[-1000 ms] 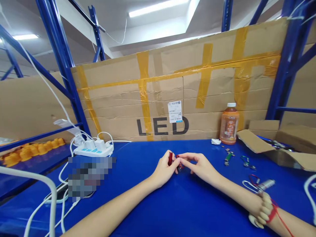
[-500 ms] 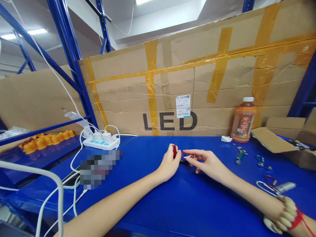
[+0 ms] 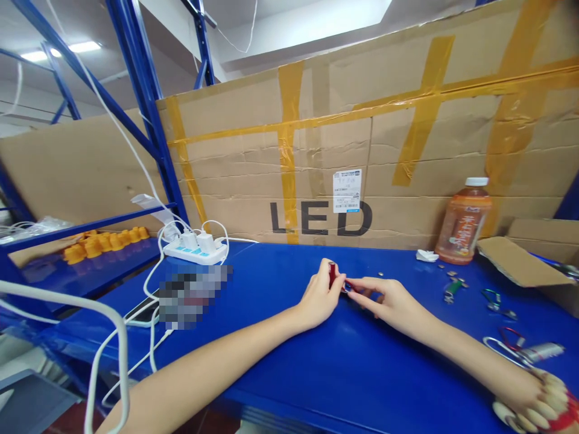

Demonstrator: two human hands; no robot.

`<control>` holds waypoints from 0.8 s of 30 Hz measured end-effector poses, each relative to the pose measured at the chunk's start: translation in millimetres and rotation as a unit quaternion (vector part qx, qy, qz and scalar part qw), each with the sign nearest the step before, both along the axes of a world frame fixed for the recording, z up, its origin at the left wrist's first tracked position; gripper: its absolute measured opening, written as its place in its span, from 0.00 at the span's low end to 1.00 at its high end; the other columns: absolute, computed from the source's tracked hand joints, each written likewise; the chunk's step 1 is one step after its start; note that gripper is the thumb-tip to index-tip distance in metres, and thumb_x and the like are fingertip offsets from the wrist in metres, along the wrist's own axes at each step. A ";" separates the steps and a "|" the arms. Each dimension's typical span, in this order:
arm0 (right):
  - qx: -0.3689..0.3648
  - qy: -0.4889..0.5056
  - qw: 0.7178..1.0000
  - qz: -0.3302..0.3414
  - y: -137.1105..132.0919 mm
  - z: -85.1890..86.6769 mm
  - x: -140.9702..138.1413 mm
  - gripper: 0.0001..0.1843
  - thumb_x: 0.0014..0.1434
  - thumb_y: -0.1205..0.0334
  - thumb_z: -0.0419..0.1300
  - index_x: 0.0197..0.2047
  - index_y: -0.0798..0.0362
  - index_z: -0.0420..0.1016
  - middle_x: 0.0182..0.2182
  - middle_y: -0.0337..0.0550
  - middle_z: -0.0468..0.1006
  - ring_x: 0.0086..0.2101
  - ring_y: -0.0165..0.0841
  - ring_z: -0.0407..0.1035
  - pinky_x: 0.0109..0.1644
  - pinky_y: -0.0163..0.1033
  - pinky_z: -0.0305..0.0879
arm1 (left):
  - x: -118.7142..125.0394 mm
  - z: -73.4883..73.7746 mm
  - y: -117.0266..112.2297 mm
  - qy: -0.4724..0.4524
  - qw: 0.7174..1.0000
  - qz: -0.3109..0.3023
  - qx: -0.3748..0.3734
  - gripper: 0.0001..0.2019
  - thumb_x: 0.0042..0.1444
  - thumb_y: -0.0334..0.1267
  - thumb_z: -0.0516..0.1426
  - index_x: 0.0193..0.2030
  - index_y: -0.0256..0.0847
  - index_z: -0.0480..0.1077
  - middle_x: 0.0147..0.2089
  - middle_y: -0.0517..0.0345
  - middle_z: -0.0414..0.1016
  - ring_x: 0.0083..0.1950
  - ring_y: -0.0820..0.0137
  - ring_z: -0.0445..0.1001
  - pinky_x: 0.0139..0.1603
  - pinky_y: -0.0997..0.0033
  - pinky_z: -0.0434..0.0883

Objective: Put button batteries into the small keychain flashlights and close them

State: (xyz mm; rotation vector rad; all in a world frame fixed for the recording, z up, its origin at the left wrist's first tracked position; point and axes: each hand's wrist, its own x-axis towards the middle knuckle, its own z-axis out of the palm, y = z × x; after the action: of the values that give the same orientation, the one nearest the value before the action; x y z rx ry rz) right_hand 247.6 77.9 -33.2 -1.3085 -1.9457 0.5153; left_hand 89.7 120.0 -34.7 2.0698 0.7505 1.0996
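Observation:
My left hand is closed around a small red metal tube, whose upper end shows between thumb and fingers. Close beside it, my right hand pinches a red carabiner between thumb and fingertips. The carabiner meets the left fingertips at the tube's lower end; whether the two parts are joined is hidden by the fingers. Both hands are just above the blue table. A small round metal disc lies behind the right hand.
To the right lie a green tube, a green carabiner, a red carabiner and a silver tube. Behind them stand a bottle and an open carton. A power strip with white cables is left.
My right hand has moved in against the left, bringing the carabiner up to the red tube. The disc behind the right hand now shows. The view has shifted slightly.

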 end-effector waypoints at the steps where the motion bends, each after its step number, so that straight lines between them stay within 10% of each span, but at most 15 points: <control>1: 0.001 -0.015 1.000 0.003 -0.5 0.4 -0.2 0.20 0.53 0.50 0.54 0.44 0.52 0.75 0.27 0.43 0.76 0.24 0.31 0.67 0.23 0.32 0.63 | -0.2 -0.3 -0.4 0.010 1.000 0.003 0.007 0.06 0.58 0.38 0.46 0.32 0.43 0.51 0.28 0.63 0.63 0.30 0.72 0.66 0.36 0.72 0.64; 24: 0.103 -0.193 0.975 0.031 -3.2 5.2 1.6 0.19 0.62 0.55 0.44 0.38 0.51 0.74 0.28 0.43 0.73 0.29 0.31 0.68 0.33 0.35 0.62 | -3.7 0.9 -2.9 0.031 0.999 -0.026 0.008 0.05 0.59 0.35 0.45 0.32 0.43 0.50 0.24 0.66 0.58 0.26 0.74 0.61 0.30 0.75 0.60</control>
State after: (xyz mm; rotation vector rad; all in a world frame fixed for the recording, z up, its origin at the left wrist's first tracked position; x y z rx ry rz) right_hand 249.2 74.6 -27.9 -1.2883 -2.2906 0.0834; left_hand 85.9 117.2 -33.8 2.1333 0.7162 1.0208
